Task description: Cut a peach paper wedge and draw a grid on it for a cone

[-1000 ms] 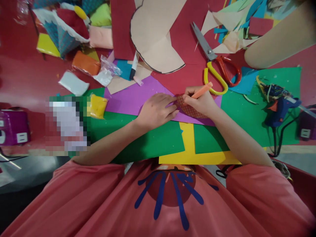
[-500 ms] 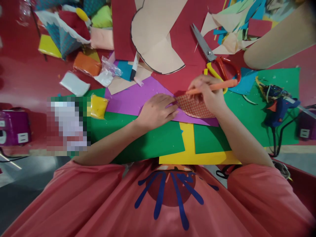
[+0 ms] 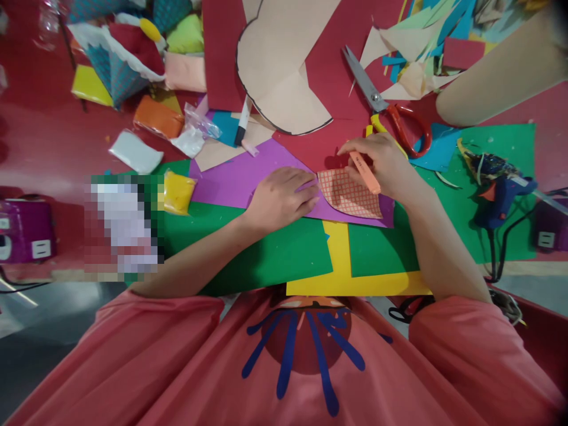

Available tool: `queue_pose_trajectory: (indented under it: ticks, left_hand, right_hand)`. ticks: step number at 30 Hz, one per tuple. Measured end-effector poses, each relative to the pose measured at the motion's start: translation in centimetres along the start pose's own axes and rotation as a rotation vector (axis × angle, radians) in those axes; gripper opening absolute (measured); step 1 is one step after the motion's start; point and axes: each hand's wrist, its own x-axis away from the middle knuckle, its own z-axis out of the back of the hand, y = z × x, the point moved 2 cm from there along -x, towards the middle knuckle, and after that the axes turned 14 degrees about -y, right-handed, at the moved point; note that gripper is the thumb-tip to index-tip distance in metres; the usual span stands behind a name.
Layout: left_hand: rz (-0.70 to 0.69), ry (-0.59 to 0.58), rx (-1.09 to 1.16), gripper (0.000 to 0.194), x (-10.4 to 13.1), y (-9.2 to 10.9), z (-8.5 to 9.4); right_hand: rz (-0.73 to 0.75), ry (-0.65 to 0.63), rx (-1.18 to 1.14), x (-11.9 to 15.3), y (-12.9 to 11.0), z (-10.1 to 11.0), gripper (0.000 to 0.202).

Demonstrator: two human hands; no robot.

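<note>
My right hand (image 3: 385, 165) holds an orange marker (image 3: 364, 173) over the right part of a red-and-cream checked piece (image 3: 348, 195). That piece lies on a purple sheet (image 3: 226, 177), with its curved edge toward me. My left hand (image 3: 284, 198) rests palm down on the purple sheet, its fingertips at the left edge of the checked piece; the fingers lie flat, slightly bent. Whether the marker's tip is capped cannot be made out. Green sheets (image 3: 266, 254) and a yellow sheet (image 3: 339, 254) lie beneath.
Scissors with red handles (image 3: 410, 130) lie beyond my right hand, touching yellow-handled ones. A blue glue gun (image 3: 501, 201) is at the right. Clay packets, such as an orange one (image 3: 158, 116), lie at the left. A cream cutout (image 3: 284, 71) and paper scraps (image 3: 417, 41) lie at the back.
The marker has turned in my right hand, from pointing left to lying diagonally toward me. My right hand has shifted slightly right, uncovering more of the checked piece. My left hand has barely moved.
</note>
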Motion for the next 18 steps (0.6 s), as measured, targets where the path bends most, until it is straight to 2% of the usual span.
queue_pose_trajectory:
  ticks: [3,7,9,11,13,15,18]
  left_hand:
    - [0.026,-0.017,0.033,0.028,0.0,-0.6,0.4]
    - [0.214,0.017,0.065,0.024,0.5,-2.7,1.8]
    - [0.332,0.069,0.062,0.022,1.0,-3.9,2.6]
    - [0.435,0.062,0.092,0.022,1.6,-4.8,3.0]
    - [0.508,0.016,0.121,0.022,2.0,-5.5,2.9]
    - [0.538,-0.034,0.143,0.022,2.3,-6.0,2.6]
    - [0.535,-0.088,0.162,0.021,2.6,-6.9,2.1]
  right_hand:
    - [0.063,-0.005,-0.043,-0.2,-0.3,-0.6,0.023]
    - [0.088,0.208,-0.071,0.0,-1.2,-0.8,0.016]
    - [0.091,0.306,-0.134,0.2,-1.7,-0.8,0.024]
    - [0.126,0.352,-0.308,0.4,-2.2,-0.9,0.037]
    - [0.131,0.329,-0.602,0.2,-2.5,-1.3,0.041]
    - [0.048,0.258,-0.886,-0.3,-2.6,-2.1,0.047]
    - [-0.122,0.236,-1.065,-1.0,-2.3,-3.0,0.044]
